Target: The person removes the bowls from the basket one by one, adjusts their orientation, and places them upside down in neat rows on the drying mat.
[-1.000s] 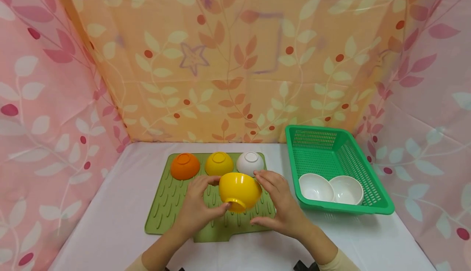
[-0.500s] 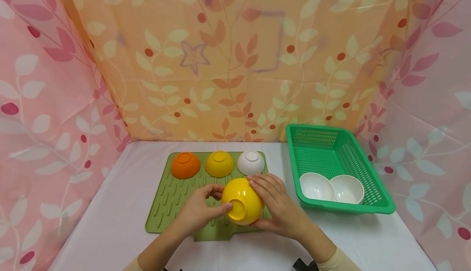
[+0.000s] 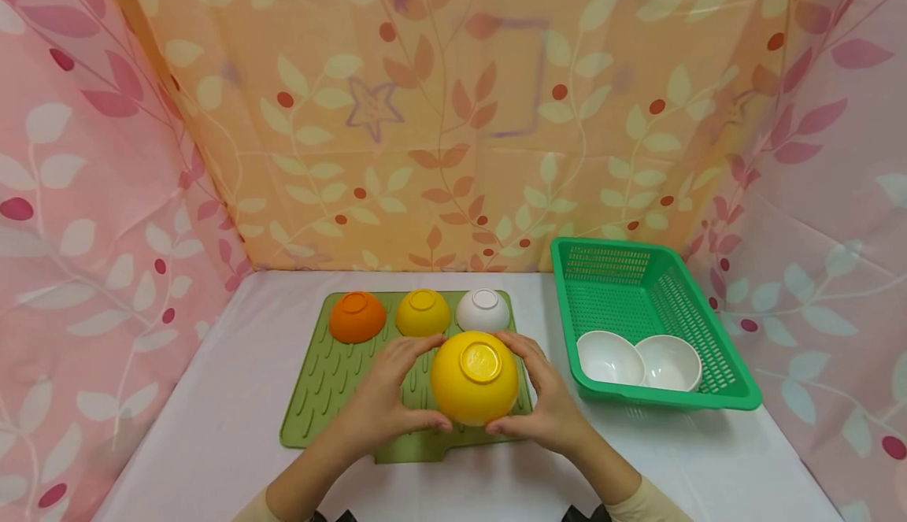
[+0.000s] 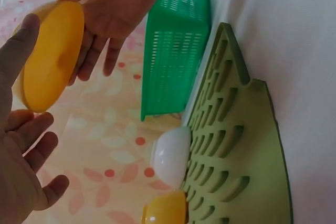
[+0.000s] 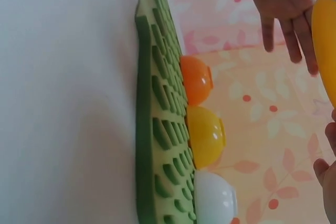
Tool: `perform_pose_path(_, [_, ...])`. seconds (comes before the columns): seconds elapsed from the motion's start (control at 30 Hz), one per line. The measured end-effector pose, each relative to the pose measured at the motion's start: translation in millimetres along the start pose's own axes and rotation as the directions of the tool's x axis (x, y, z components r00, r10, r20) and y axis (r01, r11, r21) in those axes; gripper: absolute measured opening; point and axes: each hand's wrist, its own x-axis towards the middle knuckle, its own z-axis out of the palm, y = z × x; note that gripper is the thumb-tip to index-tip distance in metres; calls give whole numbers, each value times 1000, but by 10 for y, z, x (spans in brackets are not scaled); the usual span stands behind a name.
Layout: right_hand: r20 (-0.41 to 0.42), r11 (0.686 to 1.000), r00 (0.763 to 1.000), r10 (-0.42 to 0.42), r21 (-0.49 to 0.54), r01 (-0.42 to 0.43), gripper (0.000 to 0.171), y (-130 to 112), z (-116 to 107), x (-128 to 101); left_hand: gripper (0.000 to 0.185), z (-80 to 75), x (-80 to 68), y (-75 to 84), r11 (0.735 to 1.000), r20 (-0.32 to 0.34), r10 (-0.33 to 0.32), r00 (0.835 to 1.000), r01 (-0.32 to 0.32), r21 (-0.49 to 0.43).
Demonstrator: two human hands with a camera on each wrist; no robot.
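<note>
Yellow bowl (image 3: 474, 376) is upside down, base ring up, held above the front part of the green mat (image 3: 333, 396), low centre of the head frame. Left hand (image 3: 386, 400) grasps its left side w/ curled fingers, right hand (image 3: 546, 400) grasps its right side the same way. Behind it, at the mat's far edge, 3 bowls stand inverted in a row: orange bowl (image 3: 357, 316), small yellow bowl (image 3: 422, 312), white bowl (image 3: 483, 309). Green basket (image 3: 659, 270) at right on the surface (image 3: 212, 427) has two white bowls (image 3: 638, 360), openings up.
</note>
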Motion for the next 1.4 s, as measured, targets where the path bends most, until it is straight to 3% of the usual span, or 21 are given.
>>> perform_pose_path(0.27, [38, 997, 997, 70, 23, -71, 109, -29, 28, 42, 99, -11, 5, 1, 999, -22, 20, 1000, -21, -46])
perform_pose_path(0.4, [73, 989, 987, 146, -9, -145, 106, -73, 81, 178, 96, -159, -7, 0, 998, -50, 29, 998, -31, -51])
perform_pose_path(0.57, [100, 978, 974, 205, -52, -200, 102, -141, 260, 516, 94, -465, -33, -116, 1000, -70, -22, 997, 22, -13])
perform_pose_path(0.77, [140, 960, 951, 274, -97, -262, 103, -89, 684, 850, 95, -874, -144, -461, 991, -16, -119, 993, 120, 64])
perform_pose_path(1.0, [240, 933, 911, 336, -221, -286, 102, 115, 1328, 1049, 94, -1181, -460, -982, 966, 49, -205, 978, 194, 170])
perform_pose_path(1.27, [259, 880, 875, 410, -364, -305, 100, 469, 1788, 1081, 95, -1182, -591, -1423, 936, 147, -317, 937, 284, 209])
perform_pose_path(1.4, [261, 852, 868, 422, -440, -282, 96, 572, 1942, 1056, 96, -1139, -630, -1611, 928, 172, -322, 931, 274, 252])
